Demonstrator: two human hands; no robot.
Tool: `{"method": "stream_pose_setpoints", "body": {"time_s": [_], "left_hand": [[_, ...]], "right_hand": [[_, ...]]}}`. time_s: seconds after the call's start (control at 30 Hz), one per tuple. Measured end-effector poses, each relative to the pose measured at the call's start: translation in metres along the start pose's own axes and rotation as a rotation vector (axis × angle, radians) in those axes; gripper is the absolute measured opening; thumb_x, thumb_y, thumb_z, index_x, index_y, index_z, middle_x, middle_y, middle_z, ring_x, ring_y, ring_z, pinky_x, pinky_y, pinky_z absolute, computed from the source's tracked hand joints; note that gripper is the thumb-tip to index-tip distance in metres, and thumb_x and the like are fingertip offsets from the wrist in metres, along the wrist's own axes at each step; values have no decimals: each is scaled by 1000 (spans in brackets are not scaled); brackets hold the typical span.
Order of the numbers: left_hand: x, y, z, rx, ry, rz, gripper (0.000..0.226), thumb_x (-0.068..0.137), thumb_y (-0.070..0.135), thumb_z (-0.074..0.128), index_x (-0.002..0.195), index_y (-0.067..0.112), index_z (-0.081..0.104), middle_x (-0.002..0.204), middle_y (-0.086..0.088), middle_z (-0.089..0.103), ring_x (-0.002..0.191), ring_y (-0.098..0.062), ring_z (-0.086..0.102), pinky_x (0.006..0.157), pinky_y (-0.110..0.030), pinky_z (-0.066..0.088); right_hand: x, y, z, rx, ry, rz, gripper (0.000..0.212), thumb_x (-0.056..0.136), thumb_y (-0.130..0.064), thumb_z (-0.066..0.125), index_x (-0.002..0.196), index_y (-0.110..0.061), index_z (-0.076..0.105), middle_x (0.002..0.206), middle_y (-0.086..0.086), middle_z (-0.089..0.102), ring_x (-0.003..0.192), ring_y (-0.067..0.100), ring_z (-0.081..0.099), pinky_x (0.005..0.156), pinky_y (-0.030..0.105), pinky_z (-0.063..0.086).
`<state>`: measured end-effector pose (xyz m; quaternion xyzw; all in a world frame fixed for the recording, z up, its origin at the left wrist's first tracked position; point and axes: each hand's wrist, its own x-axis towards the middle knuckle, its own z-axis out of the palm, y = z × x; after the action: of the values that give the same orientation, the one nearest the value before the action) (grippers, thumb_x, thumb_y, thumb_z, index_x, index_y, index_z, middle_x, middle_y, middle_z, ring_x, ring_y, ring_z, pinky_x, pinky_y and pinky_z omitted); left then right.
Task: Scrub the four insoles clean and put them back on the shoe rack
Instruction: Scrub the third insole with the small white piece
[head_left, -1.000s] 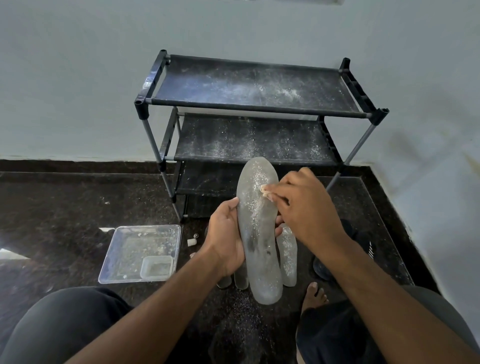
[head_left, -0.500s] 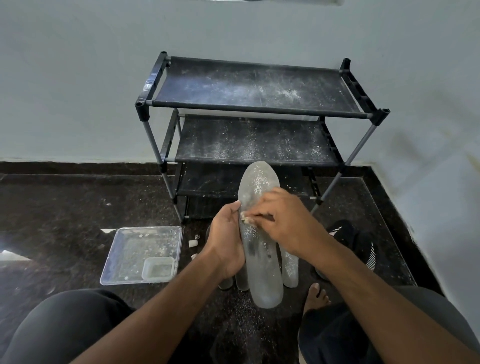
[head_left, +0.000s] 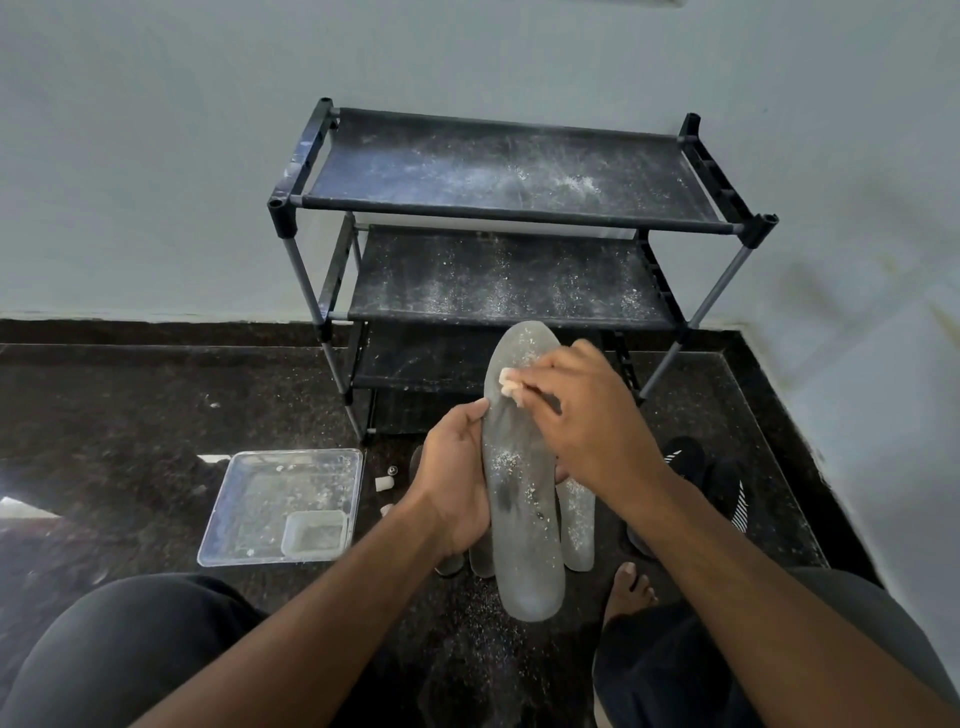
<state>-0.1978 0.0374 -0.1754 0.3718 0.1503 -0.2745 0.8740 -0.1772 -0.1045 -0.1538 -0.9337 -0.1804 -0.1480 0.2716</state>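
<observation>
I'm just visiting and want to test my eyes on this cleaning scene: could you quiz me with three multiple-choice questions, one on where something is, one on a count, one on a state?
1. Where is the clear plastic tray?
A. on the rack's top shelf
B. on the floor, left of the left hand
C. on the person's lap

2. How many shelves on the shoe rack hold insoles?
A. none
B. one
C. two

3. What is the left hand doing?
A. lying flat on the floor
B. gripping the insole by its edge
C. lifting the tray

Answers: 1 B, it lies on the dark floor beside that hand. 2 A, the shelves show only white specks. 3 B, its fingers wrap the insole's edge while the right hand rubs.
</observation>
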Motion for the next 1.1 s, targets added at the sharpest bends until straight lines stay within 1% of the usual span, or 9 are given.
{"method": "stream_pose_setpoints", "body": {"time_s": [0.2, 0.33, 0.53, 0.63, 0.73, 0.8, 0.87, 0.97, 1.1], "left_hand": [[1, 1, -5, 7, 17, -4, 48, 107, 29, 34, 115, 2, 73, 97, -17, 75, 79, -25, 74, 70, -39, 62], [1, 3, -2, 3, -15, 15, 50, 108, 27, 32, 108, 2, 74, 96, -16, 77, 79, -24, 76, 65, -37, 63], [8, 6, -11, -20, 58, 14, 49, 106, 30, 36, 108, 2, 76, 98, -16, 75, 83, -26, 73, 81, -40, 61], [11, 7, -14, -36, 75, 12, 49, 105, 31, 38, 113, -1, 74, 103, -18, 72, 88, -27, 69, 87, -40, 56], [11, 3, -13, 2, 83, 3, 46, 105, 31, 39, 117, 2, 72, 101, -16, 72, 87, -25, 71, 85, -40, 57], [11, 3, -13, -11, 78, -4, 50, 106, 32, 38, 128, 1, 69, 103, -16, 72, 89, -26, 70, 87, -42, 56], [12, 6, -14, -24, 89, 3, 52, 106, 33, 38, 134, -1, 65, 109, -17, 73, 92, -28, 71, 89, -42, 57], [14, 9, -17, -36, 91, 5, 52, 106, 34, 36, 125, 1, 71, 113, -20, 74, 93, -30, 73, 91, -45, 57], [14, 8, -16, -49, 86, 8, 49, 106, 33, 36, 118, 1, 71, 102, -17, 74, 85, -28, 69, 85, -42, 55]], "right_hand": [[-1, -4, 3, 94, -163, -2, 18, 93, -25, 69, 108, -19, 77, 86, -10, 59, 90, 6, 47, 76, 19, 38], [0, 0, -1, 71, -29, 33, 21, 94, -22, 67, 113, -17, 75, 91, -7, 63, 89, 6, 45, 77, 19, 38], [-8, -8, 7, 104, -277, -40, 12, 93, -25, 70, 98, -18, 78, 83, -9, 61, 85, 0, 44, 75, 14, 32], [-8, -2, 2, 110, -203, -10, 16, 91, -28, 72, 104, -20, 78, 86, -11, 64, 85, -1, 44, 73, 13, 31], [-2, -4, 4, 23, -136, 5, 17, 93, -26, 69, 107, -19, 77, 88, -10, 62, 90, 7, 45, 80, 23, 41], [-3, -12, 7, -12, -231, -36, 17, 93, -26, 68, 106, -20, 77, 86, -15, 57, 92, 7, 45, 85, 33, 43], [-7, -15, 3, 65, -362, -64, 14, 91, -23, 71, 103, -20, 78, 81, -21, 52, 88, 5, 45, 84, 30, 39], [-10, -13, -7, 136, -346, -31, 15, 89, -28, 72, 102, -24, 78, 83, -19, 59, 89, 2, 47, 85, 28, 39], [-5, -18, -9, -103, -357, -63, 17, 94, -32, 65, 105, -27, 76, 89, -17, 60, 94, 4, 41, 92, 36, 39]]}}
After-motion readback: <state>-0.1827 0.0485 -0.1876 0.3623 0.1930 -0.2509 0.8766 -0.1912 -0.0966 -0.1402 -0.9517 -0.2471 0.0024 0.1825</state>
